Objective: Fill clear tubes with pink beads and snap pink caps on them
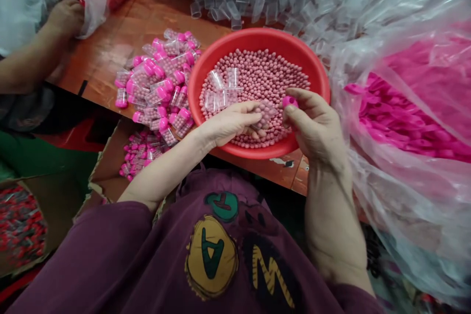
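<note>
Left hand point(230, 122) over the near side of the red bowl point(316, 71), fingers pressed together around a small clear tube point(265, 114) full of pink balls. Tube lying almost flat, long way running left to right, open end toward the right hand point(312, 122). Right hand just beside it, thumb and finger pinching a pink cap point(290, 102). Cap a little up and to the right of the tube's end, very near, not touching yet. Both hands above the pink balls point(265, 76). Empty tubes point(221, 91) on the balls, farther back. Capped tubes point(158, 83) heaped on the table point(110, 59), left of the bowl. Bag of pink caps point(412, 103) on the right.
</note>
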Demonstrator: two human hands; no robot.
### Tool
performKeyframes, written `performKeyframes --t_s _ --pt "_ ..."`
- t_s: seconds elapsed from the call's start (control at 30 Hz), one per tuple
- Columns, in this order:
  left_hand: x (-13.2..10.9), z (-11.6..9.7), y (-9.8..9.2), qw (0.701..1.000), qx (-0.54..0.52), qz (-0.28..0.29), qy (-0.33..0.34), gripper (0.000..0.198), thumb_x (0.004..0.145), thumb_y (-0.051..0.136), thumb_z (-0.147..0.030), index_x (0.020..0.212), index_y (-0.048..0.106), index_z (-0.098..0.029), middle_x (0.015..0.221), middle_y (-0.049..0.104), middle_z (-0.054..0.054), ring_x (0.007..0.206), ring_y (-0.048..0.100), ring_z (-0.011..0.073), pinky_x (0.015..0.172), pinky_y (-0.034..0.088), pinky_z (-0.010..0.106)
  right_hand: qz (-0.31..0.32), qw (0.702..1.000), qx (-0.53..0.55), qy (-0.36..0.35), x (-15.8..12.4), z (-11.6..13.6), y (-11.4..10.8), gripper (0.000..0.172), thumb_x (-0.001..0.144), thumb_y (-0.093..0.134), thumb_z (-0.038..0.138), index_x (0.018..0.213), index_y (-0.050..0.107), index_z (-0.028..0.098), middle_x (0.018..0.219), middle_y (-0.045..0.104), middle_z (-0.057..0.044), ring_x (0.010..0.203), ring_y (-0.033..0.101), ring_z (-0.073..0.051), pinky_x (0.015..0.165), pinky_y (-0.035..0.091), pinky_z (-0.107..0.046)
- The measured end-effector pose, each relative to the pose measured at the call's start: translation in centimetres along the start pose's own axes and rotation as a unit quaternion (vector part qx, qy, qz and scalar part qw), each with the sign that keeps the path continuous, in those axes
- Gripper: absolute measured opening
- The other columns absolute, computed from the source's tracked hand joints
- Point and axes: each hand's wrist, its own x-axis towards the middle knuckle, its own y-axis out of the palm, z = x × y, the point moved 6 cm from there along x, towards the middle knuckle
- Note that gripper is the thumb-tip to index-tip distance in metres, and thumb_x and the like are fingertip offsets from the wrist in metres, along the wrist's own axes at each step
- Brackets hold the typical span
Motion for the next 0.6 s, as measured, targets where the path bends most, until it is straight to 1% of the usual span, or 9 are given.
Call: performKeyframes --t_s 0.07,0.1,0.17,0.23,0.33,0.4,0.47,0.53,0.6 --pt "-0.1 0.0 -0.1 1.000 0.006 -0.003 0.003 0.010 0.107 0.064 -0.011 0.113 0.072 -0.014 0.092 0.075 0.002 0.072 0.075 0.0116 0.072 0.059 0.026 -0.005 0.999 -0.029 -0.015 0.1 0.5 0.3 0.056 0.096 0.087 0.074 0.133 0.076 0.033 0.115 0.084 -0.004 0.085 0.076 -0.020 0.075 0.069 -0.039" --pt "-0.1 0.1 -0.2 1.000 0.008 -0.007 0.002 0.011 0.107 0.064 -0.011 0.113 0.072 -0.014 0.093 0.075 0.001 0.072 0.074 0.0114 0.073 0.060 0.027 -0.014 0.998 -0.048 -0.024 0.0 0.8 0.4 0.054 0.098 0.086 0.073 0.132 0.076 0.033 0.117 0.085 -0.005 0.087 0.077 -0.020 0.079 0.070 -0.040" --pt "0.0 0.3 -0.3 1.000 0.004 -0.012 0.004 0.010 0.107 0.065 -0.012 0.112 0.073 -0.015 0.094 0.074 0.001 0.072 0.073 0.0111 0.074 0.061 0.028 -0.021 0.995 -0.089 -0.047 -0.2 1.7 0.9 0.046 0.101 0.084 0.069 0.126 0.079 0.031 0.118 0.087 -0.006 0.097 0.080 -0.022 0.090 0.071 -0.042" --pt "0.1 0.5 -0.4 1.000 -0.005 -0.007 0.011 0.007 0.107 0.067 -0.014 0.107 0.073 -0.015 0.093 0.073 0.001 0.073 0.071 0.0102 0.074 0.060 0.026 -0.014 0.988 -0.133 -0.082 -0.5 2.6 1.5 0.036 0.104 0.083 0.061 0.119 0.083 0.029 0.117 0.087 -0.006 0.105 0.082 -0.023 0.099 0.070 -0.044" --pt "0.1 0.7 -0.5 1.000 -0.020 0.006 0.023 0.009 0.106 0.071 -0.017 0.098 0.073 -0.015 0.088 0.070 0.001 0.073 0.066 0.0088 0.070 0.055 0.022 0.004 0.973 -0.192 -0.127 -0.7 3.0 2.0 0.023 0.108 0.077 0.047 0.117 0.087 0.028 0.109 0.086 -0.005 0.103 0.080 -0.023 0.098 0.068 -0.044" --pt "0.1 0.7 -0.7 0.999 -0.029 0.004 0.025 0.009 0.105 0.075 -0.018 0.097 0.073 -0.015 0.087 0.069 0.001 0.072 0.065 0.0084 0.068 0.054 0.021 0.005 0.962 -0.233 -0.143 -0.6 2.6 1.8 0.022 0.109 0.074 0.042 0.119 0.088 0.028 0.109 0.085 -0.006 0.101 0.080 -0.024 0.097 0.068 -0.044" --pt "0.0 0.6 -0.8 0.999 -0.035 -0.007 0.021 0.006 0.105 0.076 -0.019 0.100 0.074 -0.015 0.089 0.072 0.001 0.071 0.065 0.0085 0.066 0.053 0.021 -0.023 0.946 -0.283 -0.158 -0.5 2.4 1.2 0.025 0.111 0.072 0.043 0.121 0.088 0.027 0.115 0.084 -0.009 0.107 0.080 -0.027 0.101 0.067 -0.048" --pt "0.0 0.5 -0.9 0.999 -0.037 -0.022 0.017 0.004 0.106 0.074 -0.018 0.103 0.075 -0.015 0.090 0.073 0.001 0.068 0.066 0.0088 0.065 0.052 0.023 -0.069 0.934 -0.308 -0.165 -0.5 2.5 0.6 0.027 0.113 0.070 0.045 0.124 0.086 0.026 0.120 0.084 -0.012 0.113 0.079 -0.029 0.107 0.066 -0.051" --pt "-0.1 0.4 -0.8 0.998 -0.045 -0.031 0.010 0.004 0.107 0.073 -0.017 0.106 0.076 -0.015 0.090 0.074 0.002 0.069 0.068 0.0098 0.066 0.053 0.024 -0.097 0.942 -0.282 -0.152 -0.7 2.8 0.4 0.027 0.112 0.073 0.047 0.126 0.085 0.027 0.120 0.085 -0.011 0.113 0.081 -0.029 0.108 0.066 -0.050"
